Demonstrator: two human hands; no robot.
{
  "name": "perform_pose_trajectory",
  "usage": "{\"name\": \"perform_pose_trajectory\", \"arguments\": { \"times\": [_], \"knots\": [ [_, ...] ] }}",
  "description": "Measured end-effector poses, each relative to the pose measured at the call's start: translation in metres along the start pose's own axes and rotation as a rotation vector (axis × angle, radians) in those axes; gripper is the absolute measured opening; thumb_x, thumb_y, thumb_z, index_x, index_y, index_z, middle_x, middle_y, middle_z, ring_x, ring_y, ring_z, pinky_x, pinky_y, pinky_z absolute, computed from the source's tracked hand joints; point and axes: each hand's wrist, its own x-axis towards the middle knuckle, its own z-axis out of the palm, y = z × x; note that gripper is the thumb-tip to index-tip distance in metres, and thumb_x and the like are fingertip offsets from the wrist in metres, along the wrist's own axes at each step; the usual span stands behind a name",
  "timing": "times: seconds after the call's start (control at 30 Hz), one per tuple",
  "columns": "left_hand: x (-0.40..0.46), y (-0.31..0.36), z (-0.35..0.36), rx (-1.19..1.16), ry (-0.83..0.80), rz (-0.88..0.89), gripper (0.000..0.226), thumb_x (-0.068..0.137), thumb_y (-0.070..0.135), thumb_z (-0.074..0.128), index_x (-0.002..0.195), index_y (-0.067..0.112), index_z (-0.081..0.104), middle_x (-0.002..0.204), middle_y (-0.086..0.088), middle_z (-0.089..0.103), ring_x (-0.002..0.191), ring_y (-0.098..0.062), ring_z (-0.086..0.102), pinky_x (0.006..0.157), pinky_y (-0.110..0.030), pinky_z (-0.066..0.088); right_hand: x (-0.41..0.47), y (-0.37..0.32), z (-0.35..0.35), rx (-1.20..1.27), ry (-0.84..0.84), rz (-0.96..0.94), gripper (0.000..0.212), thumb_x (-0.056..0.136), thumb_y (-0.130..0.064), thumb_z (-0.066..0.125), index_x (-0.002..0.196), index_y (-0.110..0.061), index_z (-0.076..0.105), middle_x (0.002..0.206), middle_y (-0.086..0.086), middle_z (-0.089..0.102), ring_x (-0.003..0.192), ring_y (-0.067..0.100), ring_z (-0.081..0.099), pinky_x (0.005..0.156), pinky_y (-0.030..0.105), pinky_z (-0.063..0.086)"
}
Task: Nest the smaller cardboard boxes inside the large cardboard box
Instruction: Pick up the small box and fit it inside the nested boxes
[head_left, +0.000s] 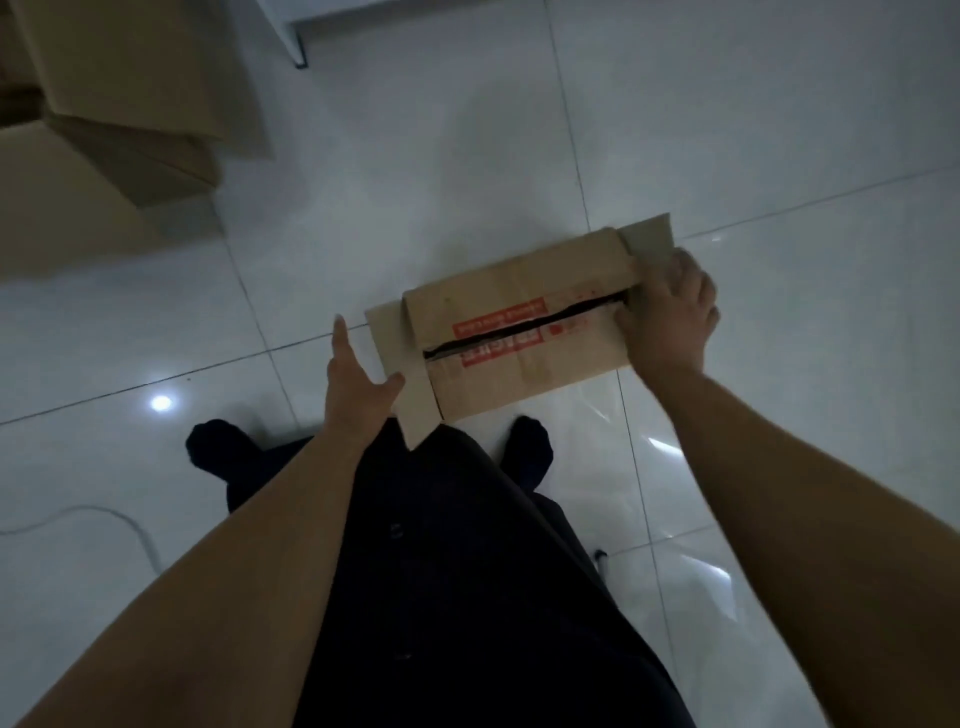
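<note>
A small brown cardboard box (519, 332) with red printed labels sits just above the white tiled floor in front of my feet, its top flaps nearly closed with a dark slit between them. My right hand (667, 312) grips the box's right end, fingers curled over the edge by a raised side flap. My left hand (353, 382) is open, fingers spread, its thumb touching the loose flap at the box's left end. The large cardboard boxes (119, 93) stand at the upper left, blurred.
My dark trousers and dark-socked feet (218, 447) fill the lower middle. A white cable (104, 514) lies on the floor at left. A white furniture leg (298, 49) stands at the top. Glossy tiles (727, 130) stretch beyond the box.
</note>
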Motion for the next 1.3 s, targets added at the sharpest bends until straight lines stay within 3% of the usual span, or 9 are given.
{"name": "perform_pose_trajectory", "arguments": {
  "times": [0.1,0.17,0.23,0.37,0.57,0.73,0.93,1.07,1.3],
  "knots": [
    [0.009,-0.007,0.021,0.015,-0.029,-0.016,0.104,0.086,0.010,0.063,0.146,0.035,-0.019,0.143,-0.017,0.042,0.121,-0.028,0.050,0.089,-0.031,0.042,0.033,0.038,0.019,-0.014,-0.123,0.096,0.046,0.088,-0.028,0.048,0.131,-0.036,0.036,0.156,0.013,0.012,0.139,0.042,0.014,0.107,0.056,0.021],
    [0.011,-0.011,0.030,0.061,-0.021,0.006,0.102,0.089,0.002,0.055,0.144,0.040,-0.022,0.114,-0.013,0.060,0.093,-0.030,0.061,0.075,-0.038,0.052,0.045,0.053,0.027,0.048,-0.231,0.091,0.052,0.089,-0.024,0.047,0.136,-0.034,0.027,0.150,0.018,0.026,0.130,0.046,0.033,0.099,0.053,0.035],
    [0.012,-0.014,0.035,0.094,-0.005,0.036,0.099,0.088,-0.002,0.047,0.143,0.045,-0.020,0.089,-0.001,0.059,0.074,-0.028,0.062,0.061,-0.036,0.054,0.047,0.059,0.029,0.101,-0.271,0.021,0.056,0.092,-0.018,0.044,0.143,-0.030,0.023,0.133,0.022,0.048,0.115,0.044,0.049,0.087,0.045,0.043],
    [0.008,-0.013,0.024,0.113,0.048,0.127,0.091,0.088,-0.003,0.042,0.146,0.043,-0.012,0.102,0.001,0.055,0.075,-0.018,0.058,0.065,-0.030,0.051,0.029,0.047,0.023,0.144,-0.244,-0.021,0.063,0.092,-0.009,0.039,0.148,-0.031,0.018,0.104,0.026,0.062,0.094,0.043,0.058,0.078,0.038,0.043],
    [-0.008,-0.014,-0.055,0.135,0.274,0.280,0.075,0.088,0.003,0.038,0.149,0.037,0.011,0.066,-0.006,0.048,0.055,-0.016,0.045,0.055,-0.027,0.040,-0.015,-0.011,0.002,0.370,-0.074,0.005,0.060,0.085,-0.022,0.035,0.145,-0.025,0.031,0.114,0.020,0.062,0.095,0.031,0.057,0.083,0.027,0.038],
    [-0.036,-0.027,-0.154,0.093,0.311,0.290,0.071,0.091,0.007,0.042,0.147,0.041,0.013,0.094,0.000,0.053,0.069,-0.013,0.055,0.063,-0.025,0.044,-0.059,-0.087,-0.013,0.447,-0.001,-0.026,0.059,0.092,-0.002,0.031,0.142,-0.032,0.034,0.088,0.015,0.057,0.075,0.023,0.051,0.069,0.024,0.033],
    [-0.070,-0.046,-0.291,0.014,0.508,0.296,0.067,0.090,0.014,0.049,0.142,0.048,0.025,0.104,0.013,0.057,0.072,0.019,0.055,0.057,0.001,0.038,-0.120,-0.207,-0.037,0.542,0.038,-0.200,0.048,0.098,-0.012,0.036,0.141,-0.035,0.036,0.136,0.000,0.053,0.112,0.019,0.055,0.085,0.020,0.040],
    [-0.075,-0.054,-0.386,-0.059,0.593,0.327,0.064,0.090,0.014,0.051,0.141,0.047,0.031,0.118,0.020,0.050,0.091,0.012,0.052,0.070,-0.006,0.040,-0.144,-0.288,-0.048,0.664,0.038,-0.297,0.045,0.099,-0.020,0.041,0.139,-0.040,0.037,0.133,-0.022,0.046,0.111,-0.008,0.046,0.084,0.000,0.036],
    [-0.054,-0.040,-0.510,-0.029,0.593,0.347,0.069,0.089,0.014,0.056,0.140,0.051,0.028,0.117,0.015,0.052,0.084,0.010,0.055,0.064,0.000,0.038,-0.153,-0.420,-0.068,0.835,-0.020,-0.334,0.042,0.098,-0.028,0.044,0.134,-0.050,0.039,0.135,-0.028,0.045,0.124,-0.002,0.044,0.105,0.033,0.041]
  ]
}}
